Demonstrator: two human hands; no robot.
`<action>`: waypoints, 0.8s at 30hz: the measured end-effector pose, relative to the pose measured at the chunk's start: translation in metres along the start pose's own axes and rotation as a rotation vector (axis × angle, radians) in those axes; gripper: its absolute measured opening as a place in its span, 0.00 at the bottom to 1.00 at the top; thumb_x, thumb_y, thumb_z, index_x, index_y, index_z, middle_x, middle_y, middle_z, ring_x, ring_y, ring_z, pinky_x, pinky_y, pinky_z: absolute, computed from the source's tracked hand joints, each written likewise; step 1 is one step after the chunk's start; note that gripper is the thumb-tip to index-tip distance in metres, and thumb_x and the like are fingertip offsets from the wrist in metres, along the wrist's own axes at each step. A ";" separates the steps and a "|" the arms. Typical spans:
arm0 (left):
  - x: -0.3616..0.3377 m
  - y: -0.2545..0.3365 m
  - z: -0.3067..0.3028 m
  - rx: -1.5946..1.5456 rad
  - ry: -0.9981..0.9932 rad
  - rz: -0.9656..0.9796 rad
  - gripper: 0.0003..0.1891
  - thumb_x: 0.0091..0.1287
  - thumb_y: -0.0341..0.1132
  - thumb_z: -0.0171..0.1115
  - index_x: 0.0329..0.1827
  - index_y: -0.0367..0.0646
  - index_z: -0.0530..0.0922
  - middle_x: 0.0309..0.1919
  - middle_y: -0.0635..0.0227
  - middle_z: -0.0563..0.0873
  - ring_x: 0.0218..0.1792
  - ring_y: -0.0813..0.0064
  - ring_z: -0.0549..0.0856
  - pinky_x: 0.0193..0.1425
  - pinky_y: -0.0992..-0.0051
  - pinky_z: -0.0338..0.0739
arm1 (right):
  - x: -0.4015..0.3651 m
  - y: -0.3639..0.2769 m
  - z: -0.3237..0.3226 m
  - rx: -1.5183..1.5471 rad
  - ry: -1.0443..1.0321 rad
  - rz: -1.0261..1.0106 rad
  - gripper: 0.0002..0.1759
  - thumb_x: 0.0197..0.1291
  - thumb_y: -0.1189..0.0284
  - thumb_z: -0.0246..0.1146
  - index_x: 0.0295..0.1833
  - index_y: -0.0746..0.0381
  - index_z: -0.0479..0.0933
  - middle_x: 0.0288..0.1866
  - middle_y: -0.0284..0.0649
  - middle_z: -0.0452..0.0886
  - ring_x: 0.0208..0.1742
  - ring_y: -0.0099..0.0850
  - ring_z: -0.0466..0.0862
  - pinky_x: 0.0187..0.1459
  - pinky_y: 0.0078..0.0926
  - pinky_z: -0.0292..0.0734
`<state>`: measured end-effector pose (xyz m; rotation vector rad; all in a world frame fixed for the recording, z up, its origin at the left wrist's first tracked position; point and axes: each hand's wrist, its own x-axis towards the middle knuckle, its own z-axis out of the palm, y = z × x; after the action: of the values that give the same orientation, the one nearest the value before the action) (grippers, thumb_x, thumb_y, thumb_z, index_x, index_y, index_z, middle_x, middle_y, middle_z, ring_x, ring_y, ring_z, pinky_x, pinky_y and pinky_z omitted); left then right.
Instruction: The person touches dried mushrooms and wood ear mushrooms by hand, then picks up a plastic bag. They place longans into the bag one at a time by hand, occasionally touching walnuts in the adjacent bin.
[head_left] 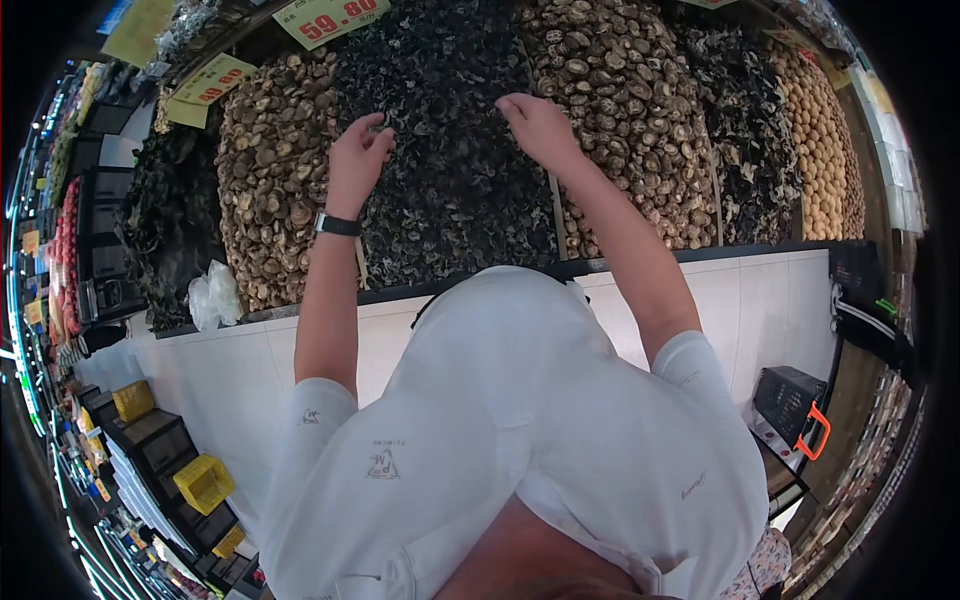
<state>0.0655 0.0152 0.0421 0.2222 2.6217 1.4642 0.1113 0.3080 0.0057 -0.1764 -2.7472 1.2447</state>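
Note:
In the head view, my left hand (pixel 358 160), with a watch (pixel 337 225) at its wrist, is over the border between brown dried mushrooms (pixel 275 185) and a broad heap of dried black fungus (pixel 445 160). Its fingers are loosely curled, with a gap between thumb and fingers and nothing visible in it. My right hand (pixel 542 130) reaches over the right side of the same black heap. Its thumb and fingertips are pressed together; anything between them is too small to make out. More dried mushrooms (pixel 630 130) lie just right of that hand.
Price signs (pixel 325 20) stand behind the heaps. A clear plastic bag (pixel 213 296) is at the display's front left edge. Farther right are a second black heap (pixel 750 130) and round tan goods (pixel 815 150). A black basket (pixel 787 400) with an orange handle stands at right, yellow baskets (pixel 203 484) at left.

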 end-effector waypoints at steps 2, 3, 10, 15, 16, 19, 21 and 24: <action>-0.017 -0.026 -0.002 -0.042 -0.012 -0.059 0.21 0.76 0.35 0.66 0.67 0.32 0.80 0.38 0.63 0.93 0.36 0.79 0.89 0.44 0.77 0.83 | -0.023 0.027 -0.006 0.058 0.007 0.039 0.20 0.77 0.57 0.56 0.59 0.57 0.86 0.47 0.48 0.90 0.54 0.51 0.88 0.54 0.48 0.81; -0.025 -0.034 -0.003 -0.081 -0.019 -0.110 0.20 0.76 0.35 0.66 0.66 0.33 0.80 0.39 0.64 0.92 0.37 0.80 0.88 0.44 0.78 0.82 | -0.033 0.036 -0.010 0.117 0.023 0.071 0.20 0.77 0.57 0.57 0.59 0.57 0.86 0.46 0.48 0.90 0.52 0.51 0.88 0.53 0.45 0.81; -0.062 -0.051 -0.001 -0.243 0.034 -0.143 0.15 0.77 0.32 0.64 0.61 0.33 0.83 0.42 0.65 0.91 0.39 0.80 0.87 0.46 0.79 0.81 | -0.086 0.057 -0.024 0.303 0.046 0.255 0.18 0.76 0.61 0.60 0.56 0.63 0.87 0.34 0.43 0.88 0.37 0.34 0.86 0.45 0.32 0.79; -0.081 -0.041 0.011 -0.224 0.073 -0.117 0.14 0.78 0.32 0.64 0.60 0.33 0.83 0.42 0.66 0.91 0.42 0.81 0.87 0.49 0.79 0.82 | -0.133 0.089 -0.038 0.359 0.176 0.360 0.15 0.75 0.66 0.64 0.56 0.65 0.87 0.32 0.35 0.85 0.32 0.23 0.80 0.37 0.25 0.77; -0.083 -0.044 0.015 -0.257 0.072 -0.095 0.13 0.79 0.32 0.64 0.60 0.33 0.83 0.43 0.66 0.91 0.42 0.81 0.87 0.49 0.79 0.81 | -0.141 0.098 -0.044 0.355 0.153 0.427 0.15 0.75 0.66 0.64 0.55 0.65 0.86 0.33 0.36 0.86 0.32 0.24 0.82 0.38 0.26 0.78; -0.095 -0.040 0.023 -0.242 0.035 -0.107 0.13 0.79 0.31 0.63 0.60 0.34 0.84 0.43 0.66 0.91 0.42 0.81 0.87 0.49 0.79 0.81 | -0.167 0.112 -0.056 0.262 0.210 0.428 0.14 0.74 0.66 0.65 0.55 0.64 0.87 0.34 0.37 0.88 0.34 0.25 0.84 0.40 0.27 0.79; -0.100 -0.044 0.031 -0.234 0.006 -0.091 0.13 0.80 0.34 0.63 0.60 0.36 0.84 0.42 0.68 0.91 0.41 0.82 0.86 0.47 0.79 0.80 | -0.181 0.118 -0.062 0.177 0.189 0.466 0.14 0.72 0.65 0.67 0.55 0.61 0.87 0.36 0.39 0.89 0.35 0.27 0.85 0.41 0.28 0.80; -0.108 -0.038 0.043 -0.230 -0.043 -0.115 0.12 0.81 0.33 0.62 0.59 0.35 0.84 0.41 0.69 0.90 0.41 0.82 0.85 0.48 0.79 0.80 | -0.200 0.120 -0.061 0.104 0.133 0.412 0.14 0.70 0.65 0.68 0.56 0.58 0.88 0.39 0.42 0.90 0.38 0.35 0.89 0.44 0.32 0.82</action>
<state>0.1770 0.0108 -0.0081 0.0762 2.3637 1.6824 0.3252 0.4003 -0.0574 -0.8168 -2.6026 1.4000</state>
